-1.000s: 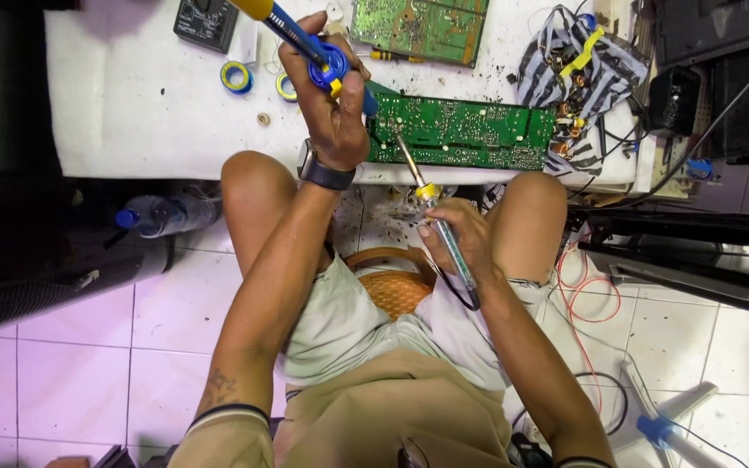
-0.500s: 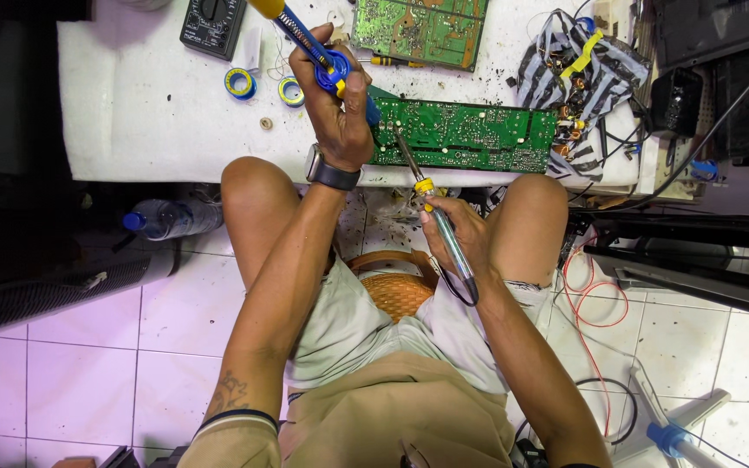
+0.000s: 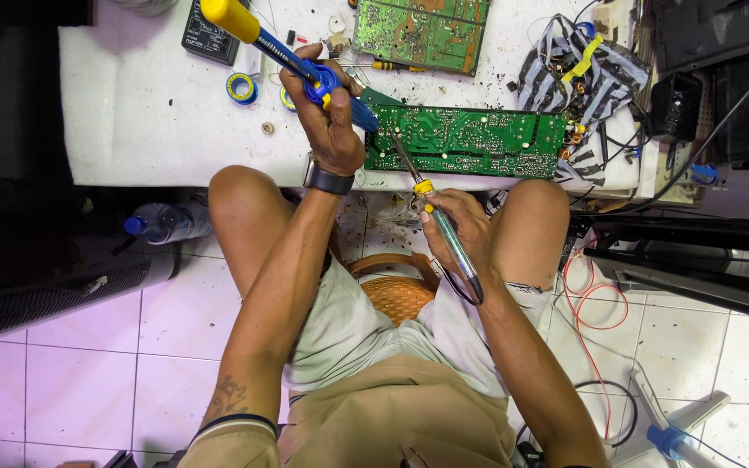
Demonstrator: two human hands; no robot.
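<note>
My left hand [image 3: 329,121] grips a blue desoldering pump [image 3: 292,56] with a yellow plunger cap, its nozzle resting near the left end of a long green circuit board [image 3: 478,141] on the white table [image 3: 149,121]. My right hand [image 3: 459,227] holds a soldering iron [image 3: 440,224] like a pen, the metal tip touching the board's left part. A black watch sits on my left wrist. I sit on a wicker stool [image 3: 396,290] with my knees under the table edge.
A second green board [image 3: 420,30] lies at the back. Two tape rolls [image 3: 241,87], a black meter [image 3: 211,35] and a bundle of striped cables [image 3: 574,74] are on the table. A plastic bottle [image 3: 166,223] lies on the tiled floor; red wire [image 3: 587,299] trails at right.
The view has shifted a little. Both hands keep the same grip, with the pump and the iron tip staying at the board's left end.
</note>
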